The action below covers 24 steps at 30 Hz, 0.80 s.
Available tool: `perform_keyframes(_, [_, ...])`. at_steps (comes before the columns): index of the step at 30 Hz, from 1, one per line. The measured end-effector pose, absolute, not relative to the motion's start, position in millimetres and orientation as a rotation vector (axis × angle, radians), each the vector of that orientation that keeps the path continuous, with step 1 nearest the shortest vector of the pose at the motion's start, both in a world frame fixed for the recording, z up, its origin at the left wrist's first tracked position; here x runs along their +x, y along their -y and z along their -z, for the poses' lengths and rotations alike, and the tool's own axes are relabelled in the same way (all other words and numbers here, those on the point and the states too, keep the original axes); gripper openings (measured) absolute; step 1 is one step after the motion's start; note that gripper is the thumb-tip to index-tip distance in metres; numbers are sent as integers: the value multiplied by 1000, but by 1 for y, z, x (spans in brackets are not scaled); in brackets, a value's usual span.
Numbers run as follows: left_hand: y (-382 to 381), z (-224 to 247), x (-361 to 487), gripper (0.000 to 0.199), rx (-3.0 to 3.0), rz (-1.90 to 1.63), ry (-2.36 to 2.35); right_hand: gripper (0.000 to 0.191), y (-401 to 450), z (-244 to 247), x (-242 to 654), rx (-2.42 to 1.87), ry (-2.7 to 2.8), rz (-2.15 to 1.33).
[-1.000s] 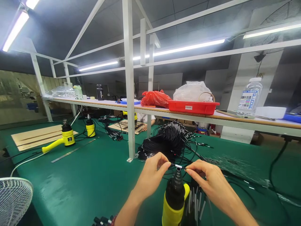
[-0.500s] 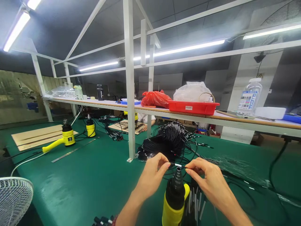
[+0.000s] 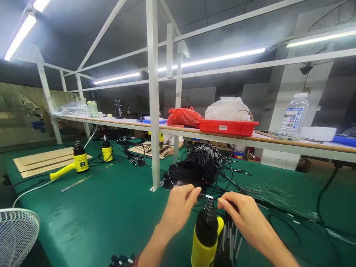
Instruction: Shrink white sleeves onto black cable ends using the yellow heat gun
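Observation:
An upright yellow-and-black heat gun (image 3: 206,230) stands right in front of me, its ribbed black nozzle pointing up between my hands. My left hand (image 3: 179,207) and my right hand (image 3: 241,217) pinch a thin black cable (image 3: 202,194) from either side. A white sleeve (image 3: 209,197) on that cable lies directly over the nozzle tip, almost touching it. Behind my hands lies a large bundle of black cables (image 3: 196,168). Several cable ends with pale sleeves (image 3: 230,239) stick up just right of the heat gun.
The green work table (image 3: 91,215) holds other yellow heat guns (image 3: 80,159), cardboard sheets (image 3: 44,161) and a steel ruler (image 3: 89,178). A white post (image 3: 153,111) rises behind my left hand. A fan (image 3: 16,237) stands at lower left, and a shelf (image 3: 222,133) carries a red tray (image 3: 228,127).
Both hands stay on the cable with only slight shifts. The white sleeve sits a little further left and lower, and the view has tilted slightly.

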<state>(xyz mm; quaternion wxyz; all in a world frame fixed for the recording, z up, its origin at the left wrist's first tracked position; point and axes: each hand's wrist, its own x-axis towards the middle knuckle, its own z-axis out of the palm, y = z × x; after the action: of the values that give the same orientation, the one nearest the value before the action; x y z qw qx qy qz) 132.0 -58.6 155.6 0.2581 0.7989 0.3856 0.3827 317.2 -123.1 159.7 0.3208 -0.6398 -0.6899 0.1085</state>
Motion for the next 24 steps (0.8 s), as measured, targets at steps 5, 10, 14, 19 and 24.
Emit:
perform_keyframes(5, [62,-157,132,20,2159,-1104,-920,26,121,-159,318,-1650,1743,-233])
perform_keyframes(10, [61,-158,132,30,2161,-1075,-915,32,126,-161,321,-1654,1736,-315])
perform_keyframes(14, [59,-158,134,44,2141,-1037,-929,39,129,-163,323,-1654,1748,-335])
perform_keyframes(19, [60,-157,134,21,2142,-1086,-894,27,130,-164,322,-1604,1740,-243])
perform_keyframes(24, [60,-157,135,15,2107,-1121,-869,27,128,-162,321,-1582,1706,-192])
